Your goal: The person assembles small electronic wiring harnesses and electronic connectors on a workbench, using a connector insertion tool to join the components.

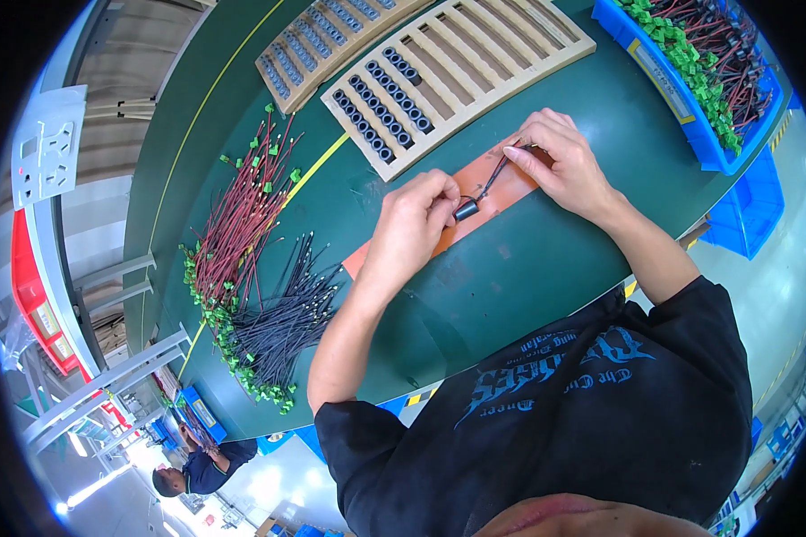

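Above an orange mat on the green table, my two hands work on a short black cylindrical core with thin dark wires running from it. My left hand is closed, its thumb and fingertips pinching at the core's left end. Pinched higher up, my right hand grips the dark wires, which run slantwise between the hands. My fingers hide the wire ends. Beyond my left hand stands a wooden rack with several rows of black cores in its left slots.
A second rack holds grey pieces. Left on the table lie red wires and black wires with green connectors. A blue bin of wires stands at the far right. A person is in the background at lower left.
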A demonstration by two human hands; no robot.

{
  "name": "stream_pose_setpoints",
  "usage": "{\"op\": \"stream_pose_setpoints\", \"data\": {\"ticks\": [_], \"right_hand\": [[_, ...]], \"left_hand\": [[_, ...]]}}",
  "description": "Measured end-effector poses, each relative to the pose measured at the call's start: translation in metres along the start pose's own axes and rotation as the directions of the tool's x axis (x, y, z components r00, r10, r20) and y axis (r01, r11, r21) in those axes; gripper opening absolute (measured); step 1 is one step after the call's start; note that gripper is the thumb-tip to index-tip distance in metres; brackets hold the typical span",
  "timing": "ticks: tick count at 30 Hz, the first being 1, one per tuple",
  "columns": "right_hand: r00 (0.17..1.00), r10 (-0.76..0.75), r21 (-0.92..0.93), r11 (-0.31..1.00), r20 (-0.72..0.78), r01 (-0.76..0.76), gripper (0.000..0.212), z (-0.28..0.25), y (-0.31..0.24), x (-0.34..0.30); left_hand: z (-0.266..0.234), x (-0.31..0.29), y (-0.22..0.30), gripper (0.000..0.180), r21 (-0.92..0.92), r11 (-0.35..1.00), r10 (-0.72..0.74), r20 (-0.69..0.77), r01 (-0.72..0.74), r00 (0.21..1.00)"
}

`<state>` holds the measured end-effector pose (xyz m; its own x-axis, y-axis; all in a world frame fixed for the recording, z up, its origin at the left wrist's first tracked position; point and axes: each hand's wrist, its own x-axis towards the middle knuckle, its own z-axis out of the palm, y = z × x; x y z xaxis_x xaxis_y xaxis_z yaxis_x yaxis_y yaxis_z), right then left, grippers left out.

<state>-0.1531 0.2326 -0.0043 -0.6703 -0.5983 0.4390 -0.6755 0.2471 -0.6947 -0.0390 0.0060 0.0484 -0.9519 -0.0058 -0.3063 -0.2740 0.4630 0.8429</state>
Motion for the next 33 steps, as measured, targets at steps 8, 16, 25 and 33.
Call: {"op": "stream_pose_setpoints", "data": {"ticks": [8,16,25,33], "right_hand": [[1.000,0.005,0.005,1.000,-0.006,-0.004,0.013,-0.001,0.002,-0.001],[1.000,-0.025,-0.010,1.000,-0.002,0.025,0.011,0.000,-0.003,0.000],[0.997,-0.061,-0.012,0.998,-0.039,0.061,0.011,-0.001,-0.004,-0.001],[0.977,-0.209,-0.013,0.978,-0.046,0.209,0.016,-0.005,-0.013,0.002]], "left_hand": [[0.025,-0.027,-0.002,0.010,0.350,0.867,0.447,-0.237,-0.353,0.863],[0.044,-0.022,-0.007,0.027,0.241,0.957,0.239,-0.327,-0.164,0.914],[0.044,-0.024,-0.001,0.023,0.301,0.948,0.202,-0.326,-0.101,0.924],[0.042,-0.021,0.003,0.022,0.116,0.993,0.055,-0.338,-0.017,0.940]]}}
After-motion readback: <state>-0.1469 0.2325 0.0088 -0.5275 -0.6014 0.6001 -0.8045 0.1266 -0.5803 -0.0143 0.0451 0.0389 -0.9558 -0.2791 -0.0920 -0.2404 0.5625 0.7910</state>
